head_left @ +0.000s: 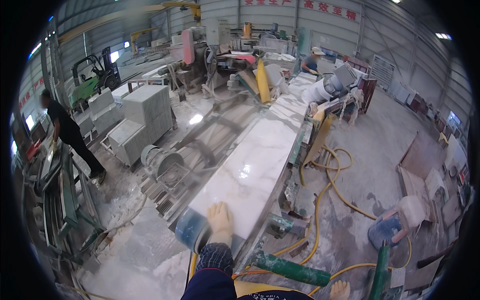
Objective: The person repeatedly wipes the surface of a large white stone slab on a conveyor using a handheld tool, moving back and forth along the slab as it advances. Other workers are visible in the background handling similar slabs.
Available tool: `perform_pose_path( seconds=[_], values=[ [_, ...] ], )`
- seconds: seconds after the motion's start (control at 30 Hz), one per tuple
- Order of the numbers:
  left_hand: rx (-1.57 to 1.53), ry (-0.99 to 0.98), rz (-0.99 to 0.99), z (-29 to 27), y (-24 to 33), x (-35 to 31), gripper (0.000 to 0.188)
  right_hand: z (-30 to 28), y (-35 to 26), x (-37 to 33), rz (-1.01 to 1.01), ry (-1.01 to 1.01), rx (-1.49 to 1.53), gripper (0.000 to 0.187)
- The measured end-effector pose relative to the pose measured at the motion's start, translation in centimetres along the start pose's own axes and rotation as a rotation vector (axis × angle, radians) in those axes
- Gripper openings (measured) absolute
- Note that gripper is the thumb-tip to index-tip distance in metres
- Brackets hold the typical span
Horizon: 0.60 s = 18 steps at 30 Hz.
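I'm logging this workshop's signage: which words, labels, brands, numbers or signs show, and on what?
Large red characters on the back wall: clear, but left unquoted.
Smaller red characters on the left-hand wall: slanted, partly hidden.
White print on dark clothing at the lower edge: too small and cut off.

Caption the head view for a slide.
Gloved left hand on a veined white slab at the conveyor's blue end.

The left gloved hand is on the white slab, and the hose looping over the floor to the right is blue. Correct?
Not quite: the hose is yellow, as the head view shows. The left gloved hand is on the white slab, as stated.
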State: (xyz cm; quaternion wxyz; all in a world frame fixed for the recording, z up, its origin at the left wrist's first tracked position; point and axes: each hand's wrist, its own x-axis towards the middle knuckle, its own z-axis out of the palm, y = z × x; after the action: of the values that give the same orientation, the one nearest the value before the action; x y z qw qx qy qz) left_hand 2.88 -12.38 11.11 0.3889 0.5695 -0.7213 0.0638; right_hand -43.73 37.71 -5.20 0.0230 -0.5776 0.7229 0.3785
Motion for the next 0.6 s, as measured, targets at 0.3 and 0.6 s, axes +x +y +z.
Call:
perform_pose_path(
  seconds=[0.3, 0.6],
  values=[
    [0.001, 0.005, 0.041, -0.9, 0.2, 0.2, 0.029, -4.4, -0.5, -1.5, -0.017, 0.058, -0.126, 0.049],
    [0.008, -0.053, -0.017, -0.5, -0.6, -0.8, 0.034, -6.4, -0.7, -2.7, -0.001, -0.067, 0.124, 0.046]
  ],
)
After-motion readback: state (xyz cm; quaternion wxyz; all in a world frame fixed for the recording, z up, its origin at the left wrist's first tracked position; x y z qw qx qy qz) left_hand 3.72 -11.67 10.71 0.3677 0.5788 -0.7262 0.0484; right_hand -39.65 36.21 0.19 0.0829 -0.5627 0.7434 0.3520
